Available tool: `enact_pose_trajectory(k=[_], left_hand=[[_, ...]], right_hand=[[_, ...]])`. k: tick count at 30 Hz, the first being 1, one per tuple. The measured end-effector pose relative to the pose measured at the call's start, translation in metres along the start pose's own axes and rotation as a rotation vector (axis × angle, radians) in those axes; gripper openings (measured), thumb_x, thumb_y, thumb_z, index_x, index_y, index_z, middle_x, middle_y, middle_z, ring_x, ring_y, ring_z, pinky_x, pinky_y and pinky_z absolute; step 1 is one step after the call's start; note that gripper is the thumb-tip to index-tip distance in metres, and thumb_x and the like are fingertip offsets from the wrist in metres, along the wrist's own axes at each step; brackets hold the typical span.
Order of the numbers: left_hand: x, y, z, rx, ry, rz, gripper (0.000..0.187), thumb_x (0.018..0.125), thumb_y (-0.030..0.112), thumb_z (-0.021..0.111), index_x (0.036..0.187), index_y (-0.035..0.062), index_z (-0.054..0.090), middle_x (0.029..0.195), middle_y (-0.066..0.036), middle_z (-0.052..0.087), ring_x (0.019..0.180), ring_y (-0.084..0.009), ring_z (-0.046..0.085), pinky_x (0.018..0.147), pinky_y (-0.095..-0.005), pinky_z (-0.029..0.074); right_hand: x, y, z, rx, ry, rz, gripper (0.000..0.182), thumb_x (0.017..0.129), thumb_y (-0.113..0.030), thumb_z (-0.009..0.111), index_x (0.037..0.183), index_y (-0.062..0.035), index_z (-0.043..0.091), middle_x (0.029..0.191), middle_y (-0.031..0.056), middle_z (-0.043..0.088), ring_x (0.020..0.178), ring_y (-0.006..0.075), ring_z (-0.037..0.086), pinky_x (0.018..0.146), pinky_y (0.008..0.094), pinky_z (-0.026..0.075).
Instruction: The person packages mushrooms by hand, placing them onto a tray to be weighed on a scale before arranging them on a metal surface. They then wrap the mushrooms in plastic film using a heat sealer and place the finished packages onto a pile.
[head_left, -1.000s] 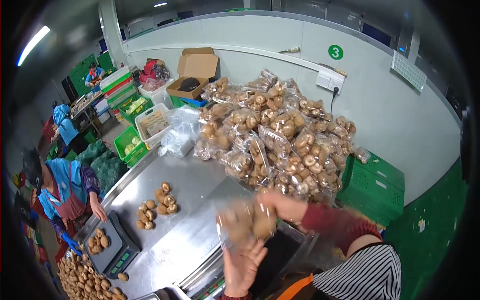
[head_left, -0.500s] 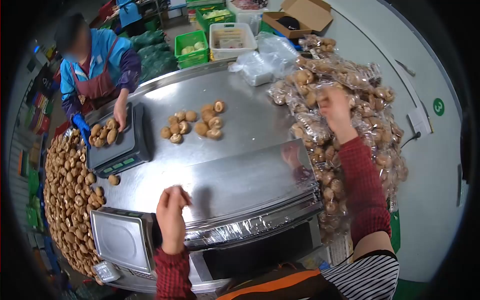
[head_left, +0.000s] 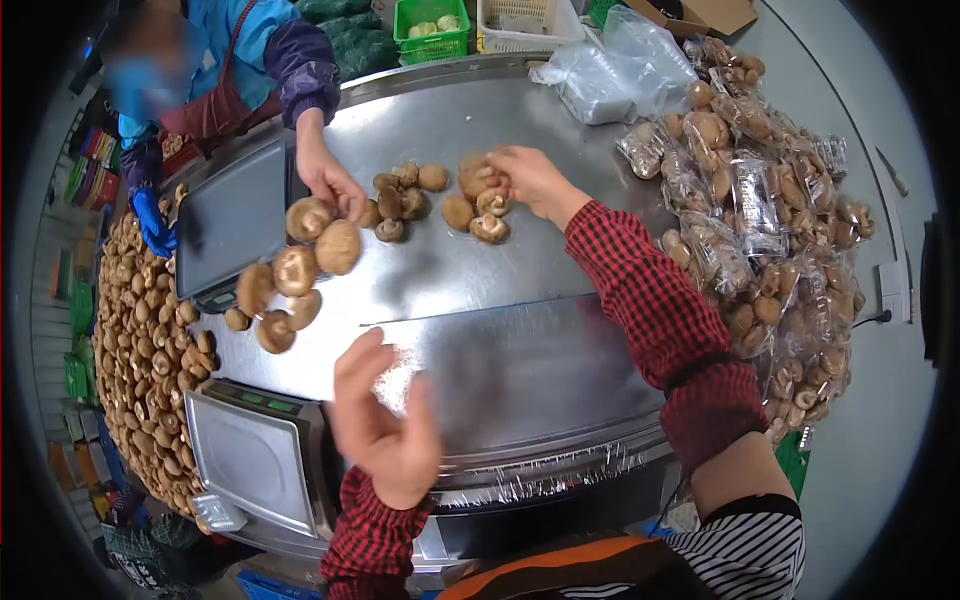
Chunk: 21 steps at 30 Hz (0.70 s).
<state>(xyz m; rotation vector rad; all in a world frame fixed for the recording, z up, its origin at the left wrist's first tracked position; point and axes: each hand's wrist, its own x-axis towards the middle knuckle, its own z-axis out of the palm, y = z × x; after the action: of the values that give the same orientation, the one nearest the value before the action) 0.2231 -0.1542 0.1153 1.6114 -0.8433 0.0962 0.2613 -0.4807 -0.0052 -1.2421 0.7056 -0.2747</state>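
My right hand (head_left: 540,186) reaches to a small group of brown mushrooms (head_left: 489,228) on the steel table, its fingers closed around the blurred top mushroom (head_left: 477,175). My left hand (head_left: 388,420) hovers, fingers apart and holding nothing, over the flat steel plate of the film-wrapping machine (head_left: 540,350). Clear film shows along the machine's front edge. Left of my right hand lies a second mushroom group (head_left: 405,195). Nearer my left hand, a third group of larger-looking mushrooms (head_left: 295,270) sits just below a co-worker's bare hand (head_left: 332,182).
A heap of loose mushrooms (head_left: 140,370) fills the left side. Two scales (head_left: 235,215) (head_left: 250,465) stand beside it. Wrapped mushroom packs (head_left: 760,260) pile up at right. Plastic bags (head_left: 610,75) lie at the back, before crates (head_left: 430,50).
My right hand has moved left from the wrapped packs to the mushroom group. My left hand has opened. The co-worker's mushrooms have moved from the scale onto the table side; the view has shifted.
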Motion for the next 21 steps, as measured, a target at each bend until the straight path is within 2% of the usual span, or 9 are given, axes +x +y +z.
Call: enact_pose_trajectory(k=[1,2,4,7,10,13,16,17,21], left_hand=[[-0.005,-0.001,-0.014,0.28,0.131,0.032,0.043,0.083,-0.007,0.055,0.126,-0.0038,0.048,0.132,-0.017,0.048,0.128,-0.0287,0.044,0.112,-0.0415,0.029],[-0.011,-0.012,-0.029,0.442,0.251,0.009,0.06,0.081,-0.001,0.066,0.135,-0.0027,0.04,0.139,-0.017,0.043,0.134,-0.029,0.039,0.115,-0.0433,0.024],[-0.016,-0.026,-0.052,0.586,0.294,-0.17,0.085,0.075,0.011,0.08,0.143,-0.003,0.032,0.146,-0.019,0.037,0.137,-0.0308,0.034,0.117,-0.0435,0.021],[-0.027,-0.04,-0.062,0.368,-0.021,-0.436,0.115,0.063,0.026,0.09,0.149,-0.005,0.02,0.151,-0.023,0.032,0.139,-0.033,0.033,0.117,-0.0404,0.021],[-0.041,-0.041,-0.039,0.244,-0.121,-0.326,0.118,0.059,0.033,0.093,0.146,-0.0076,0.024,0.137,-0.026,0.044,0.126,-0.0363,0.046,0.107,-0.0407,0.037],[-0.041,-0.036,-0.031,0.326,-0.195,-0.198,0.113,0.057,0.038,0.092,0.142,-0.0065,0.032,0.13,-0.025,0.048,0.119,-0.0381,0.05,0.101,-0.0417,0.042],[-0.035,-0.033,-0.02,0.245,-0.426,-0.057,0.105,0.055,0.037,0.092,0.136,-0.0056,0.041,0.128,-0.023,0.051,0.117,-0.0369,0.052,0.1,-0.0416,0.043],[-0.033,-0.027,-0.015,0.2,-0.526,-0.059,0.105,0.056,0.033,0.093,0.137,-0.006,0.041,0.129,-0.02,0.05,0.121,-0.0322,0.051,0.104,-0.0376,0.042],[-0.029,-0.02,0.004,0.073,-0.789,0.068,0.102,0.055,0.035,0.092,0.136,-0.0034,0.043,0.132,-0.023,0.051,0.122,-0.0367,0.051,0.103,-0.0419,0.042]], right_hand=[[-0.009,-0.001,0.003,0.004,-0.14,0.096,0.025,0.095,-0.024,0.06,0.101,-0.0002,0.063,0.084,0.0062,0.063,0.066,0.0097,0.059,0.054,0.0223,0.048],[-0.018,-0.002,0.01,0.001,-0.144,0.093,0.025,0.095,-0.024,0.06,0.101,-0.0002,0.063,0.084,0.0062,0.063,0.066,0.0097,0.059,0.054,0.0223,0.048],[-0.042,-0.008,0.035,-0.04,-0.309,0.203,0.026,0.094,-0.027,0.061,0.102,-0.0018,0.063,0.087,0.004,0.064,0.071,0.0083,0.059,0.058,0.0221,0.049],[-0.07,-0.011,0.07,-0.098,-0.371,0.264,0.03,0.095,-0.028,0.062,0.11,-0.003,0.064,0.094,0.0014,0.065,0.081,0.0088,0.06,0.067,0.0218,0.049],[-0.098,-0.002,0.078,-0.211,-0.391,0.105,0.031,0.094,-0.028,0.064,0.112,-0.0034,0.066,0.091,-0.0001,0.065,0.08,0.0074,0.058,0.066,0.0219,0.047],[-0.132,0.004,0.054,-0.273,-0.296,-0.014,0.03,0.091,-0.024,0.066,0.111,-0.0017,0.068,0.09,-0.0004,0.065,0.077,0.0069,0.056,0.064,0.022,0.046],[-0.19,0.01,0.006,-0.277,-0.135,0.019,0.028,0.09,-0.02,0.067,0.109,0.0003,0.068,0.087,0.0011,0.065,0.073,0.0072,0.056,0.061,0.0229,0.046],[-0.214,0.008,-0.012,-0.374,-0.088,0.011,0.027,0.089,-0.02,0.067,0.106,0.0015,0.068,0.087,0.0032,0.066,0.074,0.009,0.058,0.062,0.0238,0.047],[-0.299,0.022,-0.054,-0.498,0.029,0.056,0.027,0.09,-0.02,0.064,0.1,0.0048,0.066,0.084,0.0067,0.066,0.075,0.0111,0.06,0.064,0.0256,0.049]])
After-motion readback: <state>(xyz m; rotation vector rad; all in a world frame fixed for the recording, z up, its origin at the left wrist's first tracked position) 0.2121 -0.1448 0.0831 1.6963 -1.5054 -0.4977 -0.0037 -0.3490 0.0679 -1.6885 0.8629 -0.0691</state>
